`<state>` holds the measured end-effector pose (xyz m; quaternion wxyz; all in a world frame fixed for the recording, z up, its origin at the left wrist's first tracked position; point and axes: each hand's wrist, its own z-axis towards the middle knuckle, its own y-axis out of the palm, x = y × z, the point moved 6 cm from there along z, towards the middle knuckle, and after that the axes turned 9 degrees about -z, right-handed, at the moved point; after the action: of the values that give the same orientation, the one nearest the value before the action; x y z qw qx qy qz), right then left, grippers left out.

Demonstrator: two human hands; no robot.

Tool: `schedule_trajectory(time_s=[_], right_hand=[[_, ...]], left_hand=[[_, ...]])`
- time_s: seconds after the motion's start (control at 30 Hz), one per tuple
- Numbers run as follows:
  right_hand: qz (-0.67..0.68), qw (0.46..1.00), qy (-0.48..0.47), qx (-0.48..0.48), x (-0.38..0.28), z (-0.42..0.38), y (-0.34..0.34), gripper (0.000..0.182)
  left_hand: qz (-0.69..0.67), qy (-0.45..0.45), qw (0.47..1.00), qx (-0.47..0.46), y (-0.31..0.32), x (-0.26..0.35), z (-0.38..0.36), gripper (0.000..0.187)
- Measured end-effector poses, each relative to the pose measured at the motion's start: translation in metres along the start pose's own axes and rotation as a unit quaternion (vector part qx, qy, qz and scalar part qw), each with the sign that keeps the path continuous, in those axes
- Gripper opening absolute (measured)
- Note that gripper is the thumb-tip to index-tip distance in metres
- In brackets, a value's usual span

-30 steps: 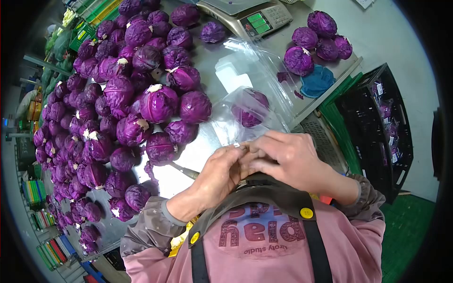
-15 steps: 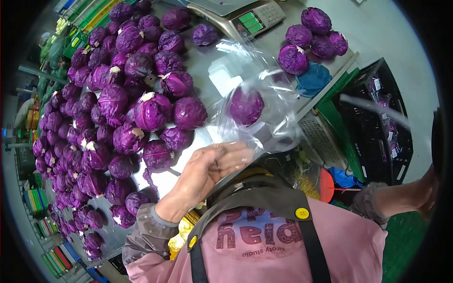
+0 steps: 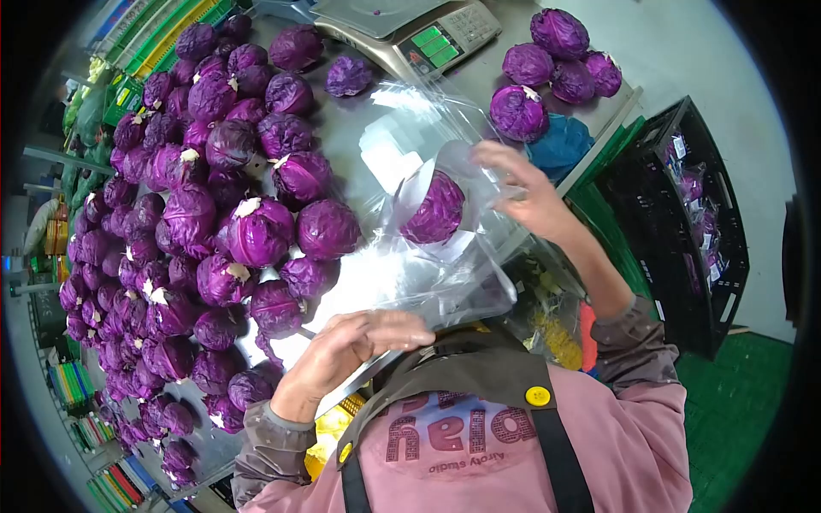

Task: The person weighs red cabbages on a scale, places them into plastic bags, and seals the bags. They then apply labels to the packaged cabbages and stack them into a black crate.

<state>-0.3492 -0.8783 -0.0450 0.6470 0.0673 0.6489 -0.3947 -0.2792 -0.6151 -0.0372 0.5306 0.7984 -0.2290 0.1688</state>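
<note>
A red cabbage (image 3: 434, 208) lies on the steel table with clear plastic film (image 3: 466, 295) around and below it, like a bag or sheets. My right hand (image 3: 532, 195) is at the film's right side, beside the cabbage, fingers apart and slightly blurred. Whether it touches the film is hard to tell. My left hand (image 3: 355, 346) is at the table's near edge, fingers stretched out and holding nothing, close to the film's lower left corner. To the left, a large heap of red cabbages (image 3: 261, 232) covers the table.
A digital scale (image 3: 432, 41) stands at the back. Several cabbages (image 3: 560, 34) sit at the back right beside a blue plastic bag (image 3: 560, 145). A black crate (image 3: 676, 231) with wrapped purple items stands to the right. Green matting (image 3: 744, 410) covers the floor there.
My right hand has come in from the far right to beside the cabbage. My left hand has shifted slightly down and left, and the film around the cabbage has changed shape.
</note>
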Motion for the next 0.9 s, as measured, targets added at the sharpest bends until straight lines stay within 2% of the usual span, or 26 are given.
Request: schedule_trajectory(time_s=[0.03, 0.07, 0.1, 0.13, 0.17, 0.2, 0.23, 0.3, 0.33, 0.4, 0.43, 0.47, 0.5, 0.53, 0.57, 0.63, 0.67, 0.73, 0.77, 0.83, 0.9], right_hand=[[-0.032, 0.992, -0.101, -0.075, -0.008, 0.008, 0.013, 0.021], [-0.061, 0.967, -0.201, -0.147, -0.015, 0.007, 0.027, 0.022], [-0.056, 0.966, -0.202, -0.149, -0.011, 0.008, 0.031, 0.022], [0.003, 0.982, -0.125, -0.142, 0.001, 0.010, 0.032, 0.016], [0.061, 0.988, -0.046, -0.135, 0.012, 0.011, 0.032, 0.010], [0.052, 0.991, -0.033, -0.122, 0.016, 0.012, 0.029, 0.012], [0.054, 0.990, -0.034, -0.127, 0.021, 0.013, 0.029, 0.012], [0.076, 0.991, -0.019, -0.113, 0.032, 0.012, 0.030, 0.012], [0.076, 0.990, -0.018, -0.115, 0.032, 0.014, 0.031, 0.012], [0.113, 0.988, -0.035, -0.099, 0.029, 0.018, 0.028, 0.012], [0.113, 0.988, -0.034, -0.102, 0.033, 0.017, 0.027, 0.012], [0.105, 0.992, 0.040, -0.057, 0.049, 0.016, 0.021, 0.008], [0.097, 0.989, 0.115, -0.011, 0.064, 0.013, 0.012, 0.009], [0.105, 0.984, 0.120, -0.076, 0.067, 0.006, 0.012, 0.015], [0.106, 0.984, 0.122, -0.077, 0.070, -0.004, 0.011, 0.015], [0.203, 0.925, 0.288, -0.145, 0.092, -0.036, 0.026, 0.015], [0.204, 0.923, 0.293, -0.147, 0.092, -0.037, 0.023, 0.015], [0.148, 0.894, 0.365, -0.212, 0.093, -0.043, 0.021, 0.019], [0.149, 0.893, 0.367, -0.215, 0.092, -0.039, 0.022, 0.019], [0.074, 0.952, 0.250, -0.163, 0.082, -0.011, 0.020, 0.027], [0.081, 0.949, 0.254, -0.167, 0.085, 0.005, 0.030, 0.031]], left_hand=[[-0.032, 0.025, 0.998, -0.052, -0.004, 0.000, -0.001, 0.054], [-0.059, -0.001, 0.987, -0.147, -0.015, 0.000, -0.001, 0.056], [-0.059, 0.001, 0.988, -0.141, -0.026, -0.007, 0.001, 0.056], [0.125, 0.083, 0.988, 0.043, -0.053, -0.003, 0.006, 0.061], [0.299, 0.158, 0.914, 0.225, -0.076, 0.005, 0.003, 0.072], [0.500, 0.232, 0.792, 0.262, -0.080, 0.008, 0.005, 0.093], [0.540, 0.260, 0.748, 0.284, -0.064, 0.014, 0.012, 0.099], [0.586, 0.357, 0.680, 0.258, -0.031, 0.020, 0.034, 0.105], [0.584, 0.356, 0.681, 0.260, -0.022, 0.022, 0.045, 0.105], [0.614, 0.403, 0.636, 0.235, -0.001, 0.026, 0.059, 0.077], [0.613, 0.402, 0.637, 0.238, -0.011, 0.023, 0.060, 0.077], [0.444, 0.344, 0.788, 0.251, -0.043, 0.017, 0.064, 0.057], [0.251, 0.267, 0.896, 0.250, -0.067, 0.004, 0.069, 0.043], [0.219, 0.269, 0.887, 0.304, -0.070, 0.004, 0.067, 0.040], [0.219, 0.267, 0.887, 0.306, -0.074, -0.002, 0.066, 0.040], [0.013, 0.149, 0.948, 0.280, -0.093, -0.038, 0.067, 0.045], [-0.028, 0.113, 0.936, 0.333, -0.096, -0.049, 0.066, 0.050], [-0.045, 0.081, 0.935, 0.343, -0.102, -0.065, 0.066, 0.051], [-0.046, 0.065, 0.931, 0.357, -0.101, -0.068, 0.066, 0.052], [-0.039, 0.050, 0.931, 0.359, -0.101, -0.072, 0.069, 0.052], [-0.030, 0.036, 0.932, 0.361, -0.106, -0.077, 0.072, 0.052]])
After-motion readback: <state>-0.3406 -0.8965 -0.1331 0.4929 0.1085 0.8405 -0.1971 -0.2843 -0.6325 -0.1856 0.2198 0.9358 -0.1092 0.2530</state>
